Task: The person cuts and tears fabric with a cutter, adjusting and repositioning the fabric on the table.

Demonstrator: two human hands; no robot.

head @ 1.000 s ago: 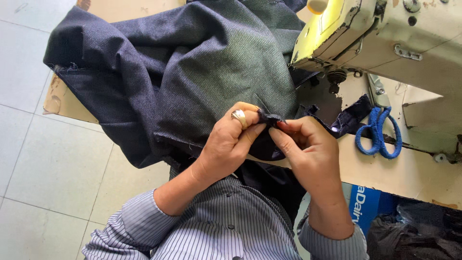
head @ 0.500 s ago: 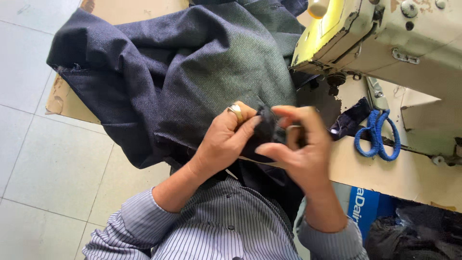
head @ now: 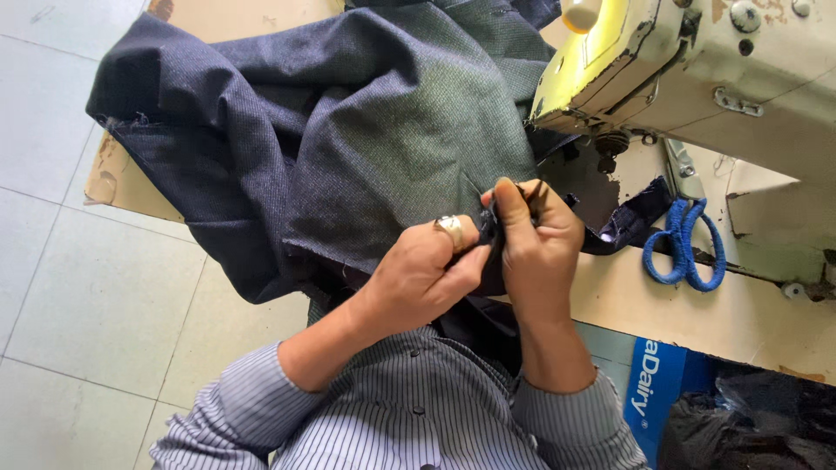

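Observation:
A large piece of dark blue-grey woven fabric [head: 348, 139] is heaped over the sewing table and hangs off its left edge. My left hand [head: 422, 274], with a gold ring on one finger, pinches a small fold of that fabric at the table's front edge. My right hand [head: 535, 248] presses against the left one and grips the same fold with fingers curled over it. The bit of cloth between the fingers is mostly hidden. Both hands are just in front of the cream sewing machine [head: 697, 70].
Scissors with blue-wrapped handles [head: 684, 248] lie on the wooden table [head: 749, 322] to the right of my hands. A blue box [head: 657, 396] and dark cloth sit under the table at lower right. Pale floor tiles [head: 78, 305] lie to the left.
My two hands have closed together on the fabric fold and shifted a little right and up toward the machine. My right hand's fingers now curl over the fold.

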